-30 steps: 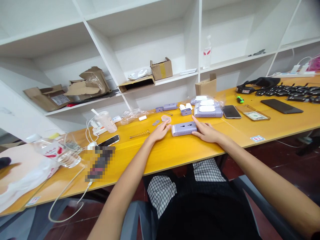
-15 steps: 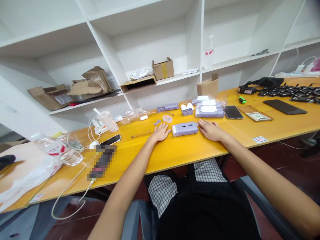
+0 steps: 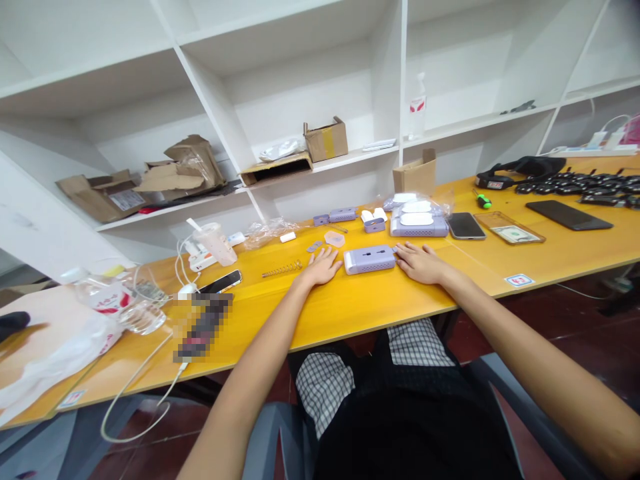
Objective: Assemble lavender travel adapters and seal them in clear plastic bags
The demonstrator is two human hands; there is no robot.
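Palm down on the yellow table (image 3: 320,313), my left hand (image 3: 323,267) lies flat with its fingers stretched out. My right hand (image 3: 419,263) rests the same way farther right. Between the two sits a lilac rectangular case (image 3: 370,260) with a white end and two dark slots on top. The right fingertips are close by its right end; whether they touch, I cannot tell. Just beyond the left fingertips are small grey flat pieces (image 3: 315,246) and a translucent pinkish lid (image 3: 335,239). A copper-coloured coil spring (image 3: 283,269) lies to the left of that hand.
Behind the case stand more lilac cases (image 3: 419,229) with white parts. Phones (image 3: 467,226) and a brown tray-like case (image 3: 510,227) lie to the right. At left are a drink cup (image 3: 217,244), a water bottle (image 3: 115,300) and a white cable (image 3: 107,413). Shelves hold cardboard boxes (image 3: 327,139).
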